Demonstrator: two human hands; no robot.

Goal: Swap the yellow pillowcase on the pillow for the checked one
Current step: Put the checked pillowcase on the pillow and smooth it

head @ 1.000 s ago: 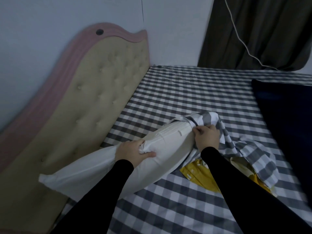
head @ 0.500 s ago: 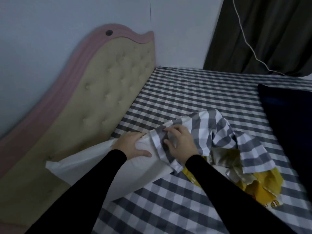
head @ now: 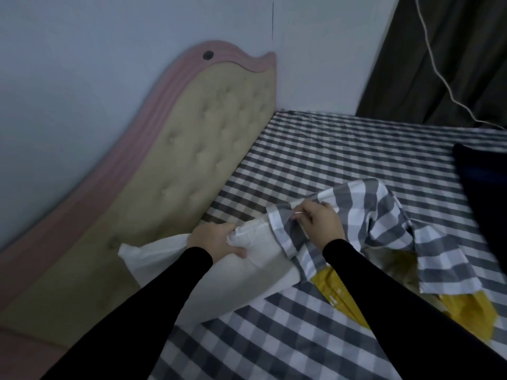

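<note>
A bare white pillow (head: 236,283) lies on the bed against the headboard, its far end inside the grey-and-white checked pillowcase (head: 365,212). My left hand (head: 216,239) grips the pillow's top edge just short of the case's opening. My right hand (head: 318,220) pinches the checked fabric at the opening, over the pillow's end. The rest of the checked case trails loose to the right. The yellow pillowcase (head: 463,314) lies crumpled on the bed beneath it, partly hidden by my right arm and the checked cloth.
The bed carries a checked sheet (head: 315,160) of the same pattern. A padded beige headboard (head: 192,165) with a pink rim stands at the left. A dark blue blanket (head: 482,193) covers the right side. Dark curtains and a white cable (head: 439,69) hang behind.
My right hand has drawn the checked case's opening further over the pillow's end, towards my left hand. The camera has shifted, so the headboard now sits further right.
</note>
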